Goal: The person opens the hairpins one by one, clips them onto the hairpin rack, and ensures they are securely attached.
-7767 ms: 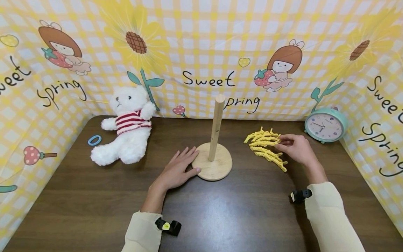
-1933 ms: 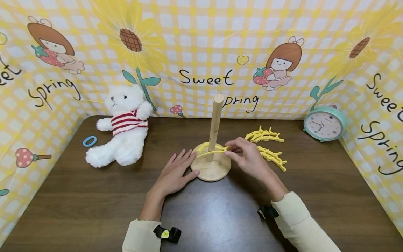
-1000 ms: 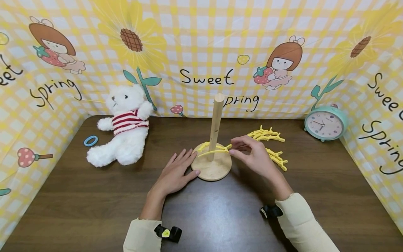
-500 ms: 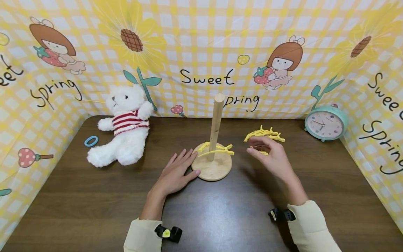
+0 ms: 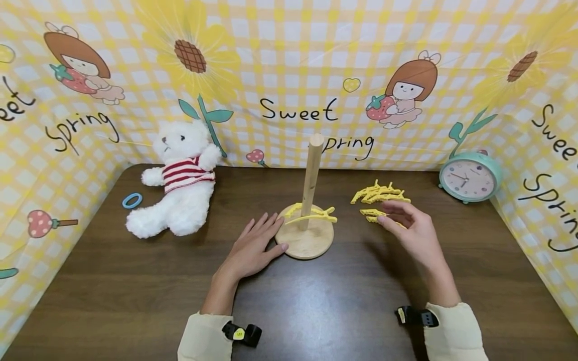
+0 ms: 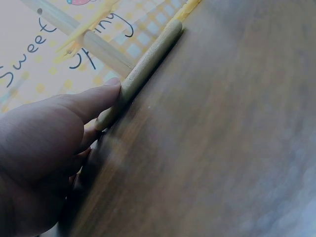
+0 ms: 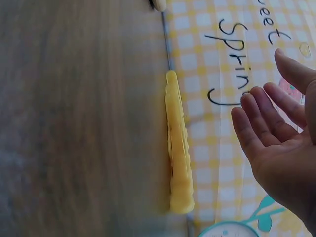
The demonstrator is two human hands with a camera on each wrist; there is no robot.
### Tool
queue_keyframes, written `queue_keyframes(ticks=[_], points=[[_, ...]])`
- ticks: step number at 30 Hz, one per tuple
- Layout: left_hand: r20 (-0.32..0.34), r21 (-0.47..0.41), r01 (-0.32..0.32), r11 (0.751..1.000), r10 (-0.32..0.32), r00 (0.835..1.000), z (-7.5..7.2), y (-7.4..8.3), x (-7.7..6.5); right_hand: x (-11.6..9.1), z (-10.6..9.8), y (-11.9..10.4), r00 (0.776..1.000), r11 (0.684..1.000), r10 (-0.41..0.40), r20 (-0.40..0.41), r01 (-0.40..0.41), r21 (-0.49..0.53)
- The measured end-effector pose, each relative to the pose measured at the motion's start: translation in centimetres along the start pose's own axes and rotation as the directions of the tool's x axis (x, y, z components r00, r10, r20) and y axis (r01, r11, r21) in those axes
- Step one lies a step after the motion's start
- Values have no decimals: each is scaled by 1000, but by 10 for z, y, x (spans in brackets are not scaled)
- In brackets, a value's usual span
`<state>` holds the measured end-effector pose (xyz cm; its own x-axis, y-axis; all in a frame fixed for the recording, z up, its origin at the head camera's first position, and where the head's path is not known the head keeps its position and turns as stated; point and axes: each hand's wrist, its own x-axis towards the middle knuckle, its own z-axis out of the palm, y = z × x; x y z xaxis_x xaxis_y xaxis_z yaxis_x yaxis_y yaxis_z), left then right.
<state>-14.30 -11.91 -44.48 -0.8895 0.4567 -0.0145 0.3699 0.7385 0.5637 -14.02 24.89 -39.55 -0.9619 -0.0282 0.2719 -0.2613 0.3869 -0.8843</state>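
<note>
A round wooden base (image 5: 311,246) with an upright post (image 5: 312,175) stands mid-table. My left hand (image 5: 253,249) lies at the base's left side with straight fingers, its thumb touching the rim; the left wrist view shows that thumb (image 6: 101,98) on the base edge. A yellow branch-like piece (image 5: 325,217) sits at the post, with strands showing in front of and behind it. To the right, my right hand (image 5: 414,228) holds nothing, its fingers relaxed and apart. It partly hides a lower yellow branched piece (image 5: 372,214); another yellow branched piece (image 5: 379,193) lies just beyond.
A white teddy bear (image 5: 191,210) in a striped shirt lies at the left, with a blue ring (image 5: 132,194) beside its leg. The mint alarm clock (image 5: 469,178) stands at the back right. Patterned cloth (image 5: 289,65) walls off the back and sides.
Earlier my right hand carried a yellow branched piece from the pile to the post and let go there. It has since drawn back right to the remaining yellow pieces. My left hand stays at the base.
</note>
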Motion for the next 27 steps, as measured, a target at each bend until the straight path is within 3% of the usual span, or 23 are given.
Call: queue_keyframes(ticks=[6, 18, 27], points=[[-4, -4, 0, 1000, 0, 1000, 0, 0, 0, -6, -15, 5, 999, 999, 41, -32, -42, -28], [-2, 4, -7, 1000, 7, 1000, 1, -1, 1, -12, -43, 24, 988, 988, 152, 14, -152, 2], [0, -9, 7, 1000, -7, 1000, 1, -1, 1, -14, -56, 37, 966, 963, 248, 76, -237, -127]])
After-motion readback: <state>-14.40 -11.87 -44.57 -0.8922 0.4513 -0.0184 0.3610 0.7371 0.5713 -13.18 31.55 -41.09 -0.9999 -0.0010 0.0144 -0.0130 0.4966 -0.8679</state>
